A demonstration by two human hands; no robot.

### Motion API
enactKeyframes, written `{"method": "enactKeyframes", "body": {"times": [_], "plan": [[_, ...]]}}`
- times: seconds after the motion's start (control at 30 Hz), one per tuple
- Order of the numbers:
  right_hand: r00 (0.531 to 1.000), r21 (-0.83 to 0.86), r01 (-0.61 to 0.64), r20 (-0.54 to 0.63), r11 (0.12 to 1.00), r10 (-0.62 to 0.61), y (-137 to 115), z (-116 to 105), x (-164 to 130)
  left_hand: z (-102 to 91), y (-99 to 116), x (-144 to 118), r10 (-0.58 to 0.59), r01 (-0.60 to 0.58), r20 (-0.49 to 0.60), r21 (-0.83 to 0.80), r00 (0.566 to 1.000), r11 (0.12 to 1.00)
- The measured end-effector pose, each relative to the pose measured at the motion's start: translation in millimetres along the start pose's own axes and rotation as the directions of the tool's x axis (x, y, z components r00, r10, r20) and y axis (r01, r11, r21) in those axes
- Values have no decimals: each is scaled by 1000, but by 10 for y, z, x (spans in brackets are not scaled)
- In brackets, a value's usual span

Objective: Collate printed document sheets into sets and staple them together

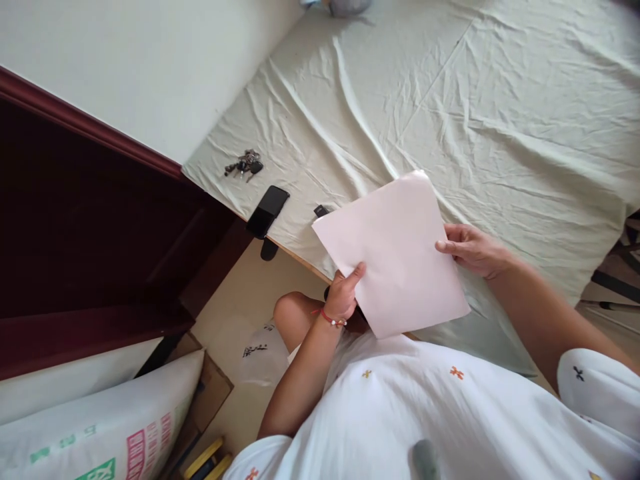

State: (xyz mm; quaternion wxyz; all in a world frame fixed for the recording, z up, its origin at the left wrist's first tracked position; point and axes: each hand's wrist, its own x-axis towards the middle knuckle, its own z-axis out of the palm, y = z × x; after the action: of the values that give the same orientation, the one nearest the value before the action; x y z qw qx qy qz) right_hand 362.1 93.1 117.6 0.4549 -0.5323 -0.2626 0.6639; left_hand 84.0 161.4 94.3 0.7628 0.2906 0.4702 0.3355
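Over wrinkled bedsheet, left hand and right hand each pinch pale paper sheet.

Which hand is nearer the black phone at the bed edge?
Left. The left hand grips the pink paper at its near-left edge, right of the phone; the right hand holds the paper's far side.

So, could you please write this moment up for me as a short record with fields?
left hand: the left hand grips the pale pink sheet at its lower left edge, thumb on top
right hand: the right hand pinches the sheet's right edge
surface: wrinkled pale green bedsheet
nearby: bunch of keys and black phone near the bed's left edge
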Motion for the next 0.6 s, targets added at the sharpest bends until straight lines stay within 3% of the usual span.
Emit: {"method": "enactKeyframes", "body": {"times": [0.17, 0.3, 0.43, 0.6], "plan": [[980, 48, -122, -150, 991, 128, 3, 142, 86, -2, -126, -47, -38, 37, 34, 20, 999, 999], [973, 20, -120, -199, 993, 122, -44, 163, 102, -25, -13, 60, 29, -27, 55, -28, 998, 999], [978, 17, -119, -169, 993, 120, -40, 159, 142, -21, 233, 274, 217, -204, 112, -115, 970, 972], [990, -15, -135, -50, 991, 134, -24, 155, 217, -14, 453, 445, 315, -282, 245, -160, 917, 946]]}}
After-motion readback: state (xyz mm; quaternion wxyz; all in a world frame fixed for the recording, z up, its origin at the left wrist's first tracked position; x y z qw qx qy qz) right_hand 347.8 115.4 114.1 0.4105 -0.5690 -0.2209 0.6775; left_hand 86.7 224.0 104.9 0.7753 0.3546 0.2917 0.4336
